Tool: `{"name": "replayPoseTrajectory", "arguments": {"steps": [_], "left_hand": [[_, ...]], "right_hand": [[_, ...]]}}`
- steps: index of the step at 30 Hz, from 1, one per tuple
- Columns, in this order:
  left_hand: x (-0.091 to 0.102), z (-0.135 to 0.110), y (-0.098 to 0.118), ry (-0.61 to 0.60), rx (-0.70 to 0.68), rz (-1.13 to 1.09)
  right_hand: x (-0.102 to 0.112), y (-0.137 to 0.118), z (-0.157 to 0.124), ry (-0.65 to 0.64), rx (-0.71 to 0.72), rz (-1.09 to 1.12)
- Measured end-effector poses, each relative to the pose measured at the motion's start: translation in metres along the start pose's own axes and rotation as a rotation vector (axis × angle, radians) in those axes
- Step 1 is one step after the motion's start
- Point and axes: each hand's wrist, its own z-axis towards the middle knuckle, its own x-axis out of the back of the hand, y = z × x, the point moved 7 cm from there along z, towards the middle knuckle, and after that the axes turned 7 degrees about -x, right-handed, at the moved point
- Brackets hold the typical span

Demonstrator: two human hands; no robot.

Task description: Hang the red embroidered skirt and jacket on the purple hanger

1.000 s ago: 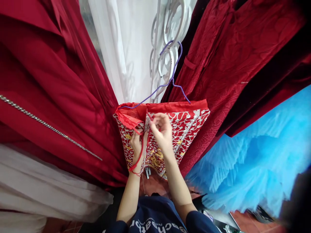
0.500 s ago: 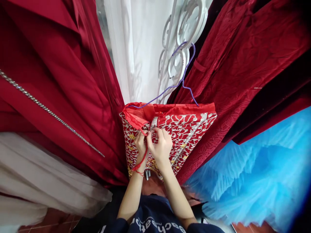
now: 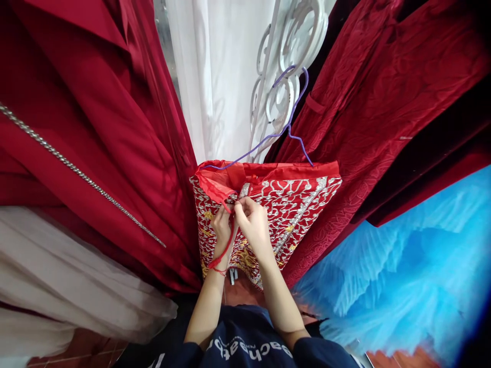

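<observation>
A red garment (image 3: 299,202) with silver and gold embroidery hangs in front of me from a purple wire hanger (image 3: 268,137). Its shiny red lining (image 3: 218,186) is folded open at the top left. My left hand (image 3: 221,227) and my right hand (image 3: 252,221) meet at the garment's upper edge, fingertips pinched together on a thin red cord (image 3: 232,232). The cord's loose length trails down over my left wrist. Just above my fingers stands a silver-trimmed edge (image 3: 244,190). What lies between the fingertips is partly hidden.
A white scrollwork metal rack (image 3: 282,102) carries the hanger, beside a white cloth (image 3: 218,76). Long red gowns hang left (image 3: 115,128) and right (image 3: 364,117). Blue tulle (image 3: 414,271) spreads at the lower right, pale tulle (image 3: 76,276) at the lower left.
Both hands stay pinched at the same spot, with small finger movements. My right hand has shifted slightly up and left. The garment and hanger hang almost as before.
</observation>
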Motion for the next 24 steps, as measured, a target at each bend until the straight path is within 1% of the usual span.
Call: {"name": "replayPoseTrajectory", "arguments": {"steps": [2,5,8,14,18,21,24], "left_hand": [[0.000,0.000,0.000,0.019,-0.006,0.017],[0.000,0.000,0.004,0.061,-0.013,-0.013],[-0.002,0.001,0.007,0.054,0.008,-0.035],[-0.005,0.001,0.011,0.065,-0.005,-0.015],[-0.008,0.004,0.012,0.042,0.058,-0.002],[-0.009,0.006,0.012,0.068,0.121,-0.052],[-0.013,0.007,0.010,0.070,0.136,-0.154]], "right_hand": [[-0.001,0.003,0.002,-0.081,-0.052,0.201],[-0.006,0.005,0.003,-0.178,-0.106,0.482],[-0.009,0.003,0.002,-0.200,-0.144,0.630],[-0.002,-0.014,0.003,-0.127,-0.124,0.696],[0.004,-0.030,0.011,-0.104,-0.065,0.695],[0.004,-0.038,0.018,-0.091,-0.057,0.682],[0.001,-0.040,0.025,-0.074,-0.067,0.658]]}}
